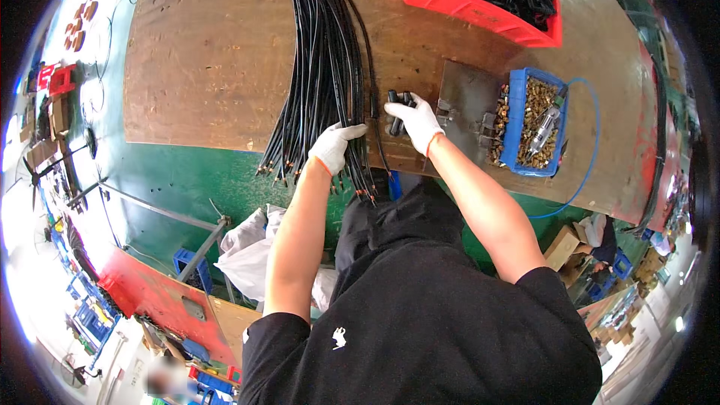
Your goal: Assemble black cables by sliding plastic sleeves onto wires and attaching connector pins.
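In the head view, a person's white-gloved left hand [332, 146] lay over the lower part of black cables [319, 52] bundled on a wooden table [202, 67], its grip impossible to tell, while the gloved right hand [417, 121] held short black tubes [395, 126] between the bundle and a blue bin [514, 120] of brass-coloured parts [536, 97]

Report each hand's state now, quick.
Left hand: on the black cables; whether it grips any cannot be told.
Right hand: closed, holding short black tube-like pieces.
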A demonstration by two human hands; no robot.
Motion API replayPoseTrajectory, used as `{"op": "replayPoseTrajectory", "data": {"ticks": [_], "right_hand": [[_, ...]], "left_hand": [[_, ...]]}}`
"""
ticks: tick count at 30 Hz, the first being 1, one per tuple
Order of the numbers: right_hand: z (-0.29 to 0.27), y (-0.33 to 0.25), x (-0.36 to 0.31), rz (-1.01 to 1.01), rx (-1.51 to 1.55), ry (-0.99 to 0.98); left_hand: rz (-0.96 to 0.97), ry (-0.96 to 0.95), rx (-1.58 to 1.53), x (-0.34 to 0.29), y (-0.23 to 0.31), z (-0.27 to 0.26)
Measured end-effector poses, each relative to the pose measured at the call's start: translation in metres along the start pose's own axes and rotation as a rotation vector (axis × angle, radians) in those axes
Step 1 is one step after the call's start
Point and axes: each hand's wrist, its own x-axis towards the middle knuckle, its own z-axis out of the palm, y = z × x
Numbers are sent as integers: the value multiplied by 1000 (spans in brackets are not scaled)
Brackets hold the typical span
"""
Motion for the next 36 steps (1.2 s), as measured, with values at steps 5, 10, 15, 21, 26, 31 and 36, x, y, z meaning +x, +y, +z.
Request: {"op": "replayPoseTrajectory", "data": {"ticks": [5, 10, 15, 21, 26, 31, 36], "right_hand": [[-18, -3, -56, 66, -180, -109], [-48, 10, -104, 38, -535, -198], [-82, 12, -137, 126, -595, -304], [-92, -1, -155, 90, -687, -393], [-101, 5, -156, 40, -710, -415], [-99, 4, -158, 22, -717, -425], [-90, 0, -160, -24, -734, -390]], "left_hand": [[42, 46, 144, 3, -6, 0], [95, 32, 120, 2, -14, 12], [182, 35, 66, 0, -26, 29], [213, 75, 91, 5, -32, 32], [232, 74, 75, 7, -33, 34], [234, 68, 85, 10, -33, 34], [235, 75, 76, 3, -32, 43]]}}
